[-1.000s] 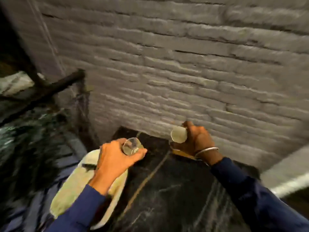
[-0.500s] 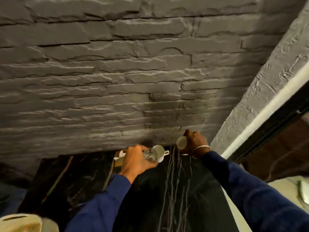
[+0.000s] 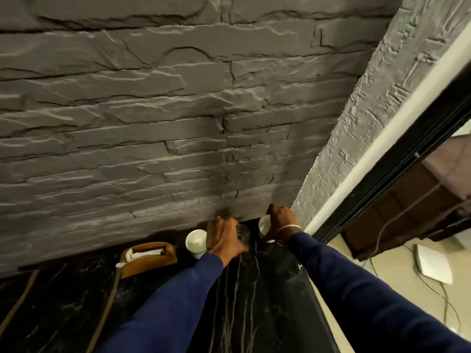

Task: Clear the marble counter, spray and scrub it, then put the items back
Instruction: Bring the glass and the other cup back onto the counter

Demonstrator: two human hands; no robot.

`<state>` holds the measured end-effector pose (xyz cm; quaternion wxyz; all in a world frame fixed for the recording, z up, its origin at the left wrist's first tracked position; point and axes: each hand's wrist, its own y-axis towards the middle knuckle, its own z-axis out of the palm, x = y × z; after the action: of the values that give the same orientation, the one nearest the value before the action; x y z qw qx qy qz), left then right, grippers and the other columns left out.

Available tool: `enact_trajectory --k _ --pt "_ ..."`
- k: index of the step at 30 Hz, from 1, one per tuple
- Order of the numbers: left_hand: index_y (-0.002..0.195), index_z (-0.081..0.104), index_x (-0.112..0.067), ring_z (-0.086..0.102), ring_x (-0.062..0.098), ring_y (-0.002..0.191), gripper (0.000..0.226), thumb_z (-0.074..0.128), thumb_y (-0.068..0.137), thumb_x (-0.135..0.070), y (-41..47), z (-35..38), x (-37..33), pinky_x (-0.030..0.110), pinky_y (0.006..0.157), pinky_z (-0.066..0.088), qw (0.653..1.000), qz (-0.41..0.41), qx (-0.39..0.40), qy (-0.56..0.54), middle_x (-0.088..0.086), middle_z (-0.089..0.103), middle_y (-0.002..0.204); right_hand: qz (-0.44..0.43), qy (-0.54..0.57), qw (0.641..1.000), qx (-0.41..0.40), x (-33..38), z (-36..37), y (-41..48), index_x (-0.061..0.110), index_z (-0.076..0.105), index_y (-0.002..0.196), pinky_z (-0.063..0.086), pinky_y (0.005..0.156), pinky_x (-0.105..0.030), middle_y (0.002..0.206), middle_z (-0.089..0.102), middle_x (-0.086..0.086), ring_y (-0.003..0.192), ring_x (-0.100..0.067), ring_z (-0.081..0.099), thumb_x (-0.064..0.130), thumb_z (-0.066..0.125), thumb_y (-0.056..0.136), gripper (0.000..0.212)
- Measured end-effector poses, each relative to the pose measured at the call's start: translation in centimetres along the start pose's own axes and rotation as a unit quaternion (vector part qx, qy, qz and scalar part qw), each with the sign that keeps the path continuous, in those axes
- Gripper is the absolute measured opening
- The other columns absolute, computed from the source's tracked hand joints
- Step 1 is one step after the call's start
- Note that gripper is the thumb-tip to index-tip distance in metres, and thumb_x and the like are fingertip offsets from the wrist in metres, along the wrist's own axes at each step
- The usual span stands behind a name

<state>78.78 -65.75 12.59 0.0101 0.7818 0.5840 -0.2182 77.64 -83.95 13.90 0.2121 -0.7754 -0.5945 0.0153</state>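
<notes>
The black marble counter (image 3: pixel 267 296) with pale veins runs along a grey stone wall. My left hand (image 3: pixel 223 238) grips a clear drinking glass (image 3: pixel 242 234) low over the counter's far end. My right hand (image 3: pixel 281 220) holds a white cup (image 3: pixel 264 225) close to the back right corner, by the wall. Whether either vessel touches the marble is hidden by my hands. A second white cup (image 3: pixel 196 242) stands on the counter just left of my left hand. A brown holder (image 3: pixel 149 257) with white sachets sits further left against the wall.
The stone wall (image 3: pixel 153 136) rises right behind the items. A textured grey pillar (image 3: pixel 356 123) closes the right corner. Beyond the counter's right edge lies a pale floor with a white device (image 3: pixel 433 263) and cables.
Both hands have carried the glass and the white cup forward and lower, into the back right corner. The view has swung right, and the second cup and brown holder now sit left of my hands.
</notes>
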Motion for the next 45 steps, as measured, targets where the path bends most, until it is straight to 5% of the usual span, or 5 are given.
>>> enact_trajectory --k 7,20,25,36,45 --pt "0.092 0.07 -0.029 0.055 0.026 0.11 0.048 0.078 0.055 -0.059 2.1 2.6 0.2 0.041 0.091 0.029 0.997 -0.034 0.013 0.073 -0.001 0.071 0.096 -0.006 0.017 1.0 -0.001 -1.8 2.0 0.6 0.016 0.045 0.128 0.051 0.082 -0.036 0.119 0.06 -0.016 0.109 -0.034 0.061 0.037 0.087 0.06 0.083" --pt "0.101 0.067 -0.027 0.048 0.031 0.121 0.049 0.078 0.063 -0.056 3.4 3.0 -0.1 0.045 0.101 0.029 0.994 -0.041 0.052 0.083 0.005 0.07 0.107 -0.03 0.046 0.999 -0.003 -1.6 4.0 1.0 0.018 0.044 0.131 0.051 0.088 -0.041 0.125 0.057 -0.014 0.118 -0.033 0.053 0.04 0.087 0.06 0.086" --pt "0.124 0.056 -0.026 0.037 0.035 0.131 0.082 0.081 0.055 -0.063 3.0 2.6 -0.2 0.049 0.106 0.026 0.991 -0.017 0.071 0.116 0.007 0.06 0.128 -0.03 0.028 0.999 0.007 -1.8 4.0 0.4 0.014 0.035 0.138 0.05 0.093 -0.044 0.133 0.049 -0.017 0.128 -0.036 0.042 0.04 0.089 0.058 0.1" --pt "0.155 0.017 -0.022 0.007 0.035 0.151 0.095 0.062 0.081 -0.062 -5.0 -1.9 1.3 0.056 0.12 0.009 0.997 0.013 -0.033 0.075 0.015 0.011 0.163 -0.088 -0.011 0.994 -0.063 0.7 0.8 -7.7 0.019 0.015 0.153 0.025 0.117 -0.054 0.161 0.0 -0.018 0.148 -0.038 0.005 0.059 0.077 0.065 0.115" --pt "0.144 0.036 -0.024 0.026 0.029 0.145 0.069 0.055 0.085 -0.055 -22.9 -7.4 7.7 0.05 0.118 0.019 0.988 -0.007 -0.151 0.03 0.008 0.036 0.152 -0.143 0.025 0.984 -0.105 6.2 0.4 -23.7 0.017 0.038 0.145 0.029 0.113 -0.053 0.151 0.031 -0.019 0.141 -0.04 0.026 0.078 0.047 0.056 0.109"
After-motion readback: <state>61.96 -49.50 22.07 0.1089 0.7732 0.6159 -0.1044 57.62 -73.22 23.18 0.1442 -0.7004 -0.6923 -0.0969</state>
